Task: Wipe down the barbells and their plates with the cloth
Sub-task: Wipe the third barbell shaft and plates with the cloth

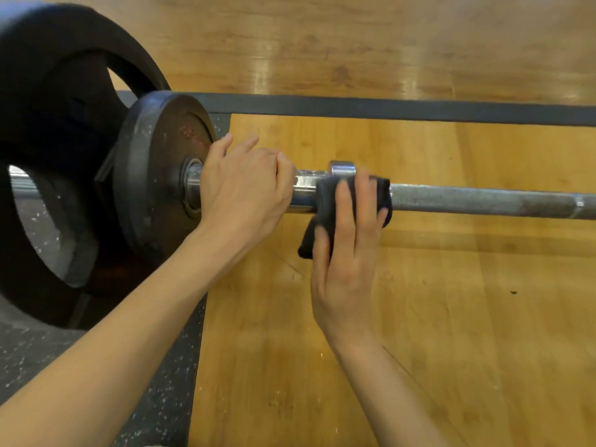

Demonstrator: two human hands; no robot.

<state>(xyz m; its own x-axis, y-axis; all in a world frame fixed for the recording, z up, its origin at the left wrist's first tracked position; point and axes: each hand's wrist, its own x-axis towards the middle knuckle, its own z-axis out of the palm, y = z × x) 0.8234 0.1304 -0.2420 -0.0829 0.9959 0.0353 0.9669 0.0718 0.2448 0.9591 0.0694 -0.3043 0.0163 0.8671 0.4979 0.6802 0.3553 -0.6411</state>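
Note:
A steel barbell (483, 200) runs left to right across the view, its shiny sleeve carrying black plates at the left. The small plate (154, 175) sits innermost, with a large black plate (54, 101) behind it. My left hand (245, 191) grips the sleeve right beside the small plate, two fingers pointing up. My right hand (348, 253) presses a dark cloth (325, 201) against the bar at the chrome collar (342, 167), fingers straight over the cloth. One end of the cloth hangs below the bar.
Below the bar lies a light wooden platform (419, 317), bordered by a dark strip (387, 109) at the far side. Speckled black rubber flooring (154, 398) lies under the plates at the left. More wooden floor (354, 43) extends beyond.

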